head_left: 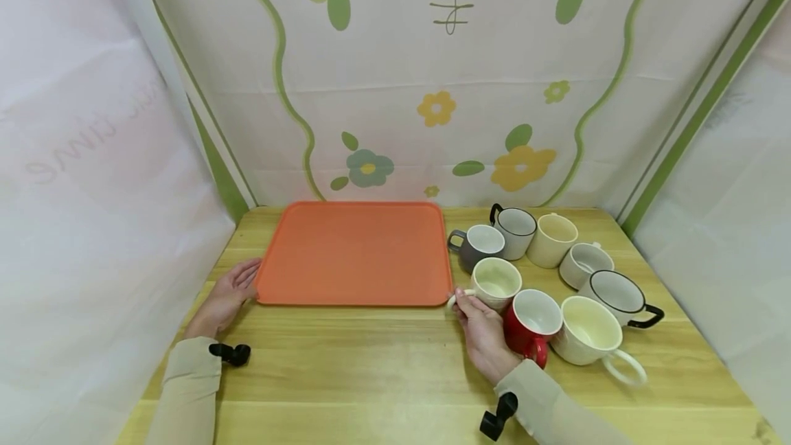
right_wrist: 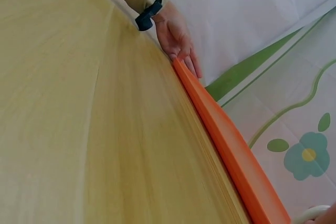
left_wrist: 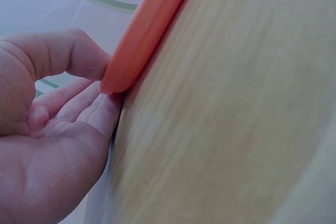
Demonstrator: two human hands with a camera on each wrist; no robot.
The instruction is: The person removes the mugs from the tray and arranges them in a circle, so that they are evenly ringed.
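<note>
In the head view my right hand (head_left: 484, 338) pinches the handle of a small cream mug (head_left: 497, 279), close to the tray's front right corner. A bit of the mug's pale handle (right_wrist: 311, 214) and a fingertip show at the lower right of the right wrist view. An orange tray (head_left: 355, 253) lies flat on the table with nothing on it. My left hand (head_left: 224, 296) is at the tray's front left corner. There, its bent thumb (left_wrist: 86, 59) touches the rim, while the other fingers stretch along the side.
Right beside the held mug stand a red mug (head_left: 536, 318) and a grey mug (head_left: 482, 246). Several more cups crowd the right side, including a large cream mug (head_left: 583, 332) and a black-rimmed white mug (head_left: 618, 294). Printed cloth walls (head_left: 395, 74) enclose the wooden table (head_left: 346, 362).
</note>
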